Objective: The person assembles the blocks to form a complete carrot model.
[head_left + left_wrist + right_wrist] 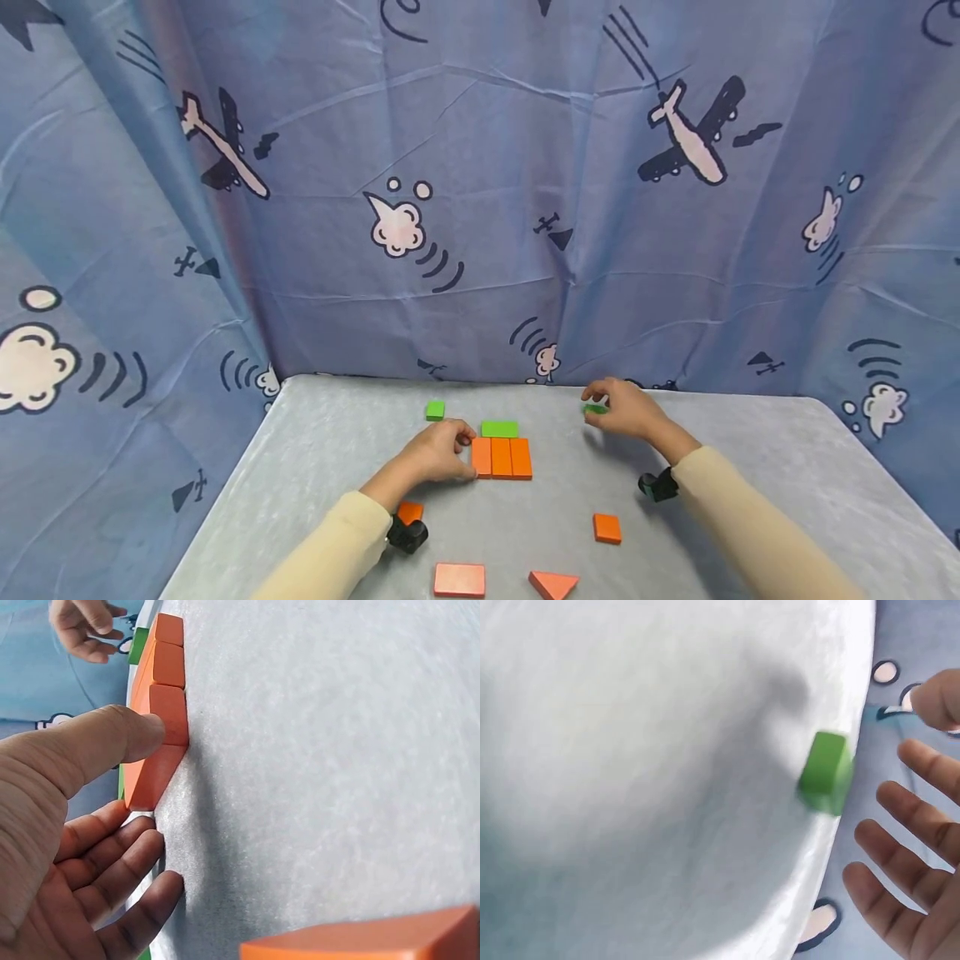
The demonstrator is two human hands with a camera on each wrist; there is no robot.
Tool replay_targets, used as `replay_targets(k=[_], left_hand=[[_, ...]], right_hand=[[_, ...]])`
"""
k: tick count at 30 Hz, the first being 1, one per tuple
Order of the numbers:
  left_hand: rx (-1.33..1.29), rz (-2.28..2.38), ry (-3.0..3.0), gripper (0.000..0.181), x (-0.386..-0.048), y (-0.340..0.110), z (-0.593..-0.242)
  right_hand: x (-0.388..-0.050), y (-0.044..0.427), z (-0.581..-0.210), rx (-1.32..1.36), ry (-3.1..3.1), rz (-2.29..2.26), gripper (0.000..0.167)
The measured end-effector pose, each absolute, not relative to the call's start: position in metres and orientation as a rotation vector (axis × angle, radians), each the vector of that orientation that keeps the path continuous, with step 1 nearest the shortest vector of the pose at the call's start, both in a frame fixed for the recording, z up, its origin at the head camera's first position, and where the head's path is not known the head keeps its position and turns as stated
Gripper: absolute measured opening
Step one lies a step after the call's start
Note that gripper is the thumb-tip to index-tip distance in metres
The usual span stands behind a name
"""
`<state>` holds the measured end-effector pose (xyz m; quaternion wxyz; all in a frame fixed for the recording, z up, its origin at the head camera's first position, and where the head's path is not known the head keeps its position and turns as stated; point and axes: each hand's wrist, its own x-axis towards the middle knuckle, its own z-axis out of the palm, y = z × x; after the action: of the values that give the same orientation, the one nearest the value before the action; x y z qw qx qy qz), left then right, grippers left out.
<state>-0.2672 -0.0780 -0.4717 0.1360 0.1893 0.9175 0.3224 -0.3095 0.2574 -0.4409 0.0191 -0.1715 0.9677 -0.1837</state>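
Observation:
Three orange rectangular blocks [501, 458] lie side by side, with a green rectangular block [499, 429] behind them. My left hand [441, 450] is at the left end of that row. It pinches the leftmost orange block [166, 711], thumb against the near end and index fingertip by the far corner; the other fingers are loosely bent. Farther right, my right hand [624, 408] hovers around a small green block [825, 769]. Its thumb and fingers are spread and stand apart from that block in the right wrist view.
A green square block [435, 410] lies at the back left. Nearer me are an orange block [410, 512], partly behind the left wrist, an orange square block [607, 528], a coral rectangular block [459, 579] and a coral triangular block [553, 584]. A patterned curtain [480, 208] hangs behind the table.

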Motion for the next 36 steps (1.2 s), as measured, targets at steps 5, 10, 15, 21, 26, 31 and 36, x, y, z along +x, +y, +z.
replay_targets(k=[5,10,15,21,26,31,36], left_hand=[[0.551,0.933,2.662,0.05,-0.267,-0.077,-0.47],[0.541,0.939,2.666,0.05,-0.266,-0.078,-0.47],[0.541,0.944,2.667,0.05,-0.266,-0.078,-0.469],[0.55,0.947,2.662,0.05,-0.266,-0.077,-0.469],[0.54,0.933,2.667,0.05,-0.266,-0.077,-0.47],[0.539,0.94,2.668,0.05,-0.266,-0.077,-0.47],[0.545,0.939,2.682,0.051,-0.265,-0.077,-0.469]], right_hand=[[-0.313,0.267,-0.448,-0.49,3.002,-0.573,0.033],[-0.317,0.272,-0.454,-0.45,2.995,-0.543,0.035],[-0.319,0.273,-0.458,-0.417,2.986,-0.522,0.033],[-0.321,0.275,-0.462,-0.422,2.994,-0.533,0.031],[-0.322,0.275,-0.465,-0.424,2.986,-0.561,0.031],[-0.323,0.274,-0.468,-0.422,2.99,-0.558,0.03],[-0.323,0.265,-0.464,-0.418,2.986,-0.601,0.03]])
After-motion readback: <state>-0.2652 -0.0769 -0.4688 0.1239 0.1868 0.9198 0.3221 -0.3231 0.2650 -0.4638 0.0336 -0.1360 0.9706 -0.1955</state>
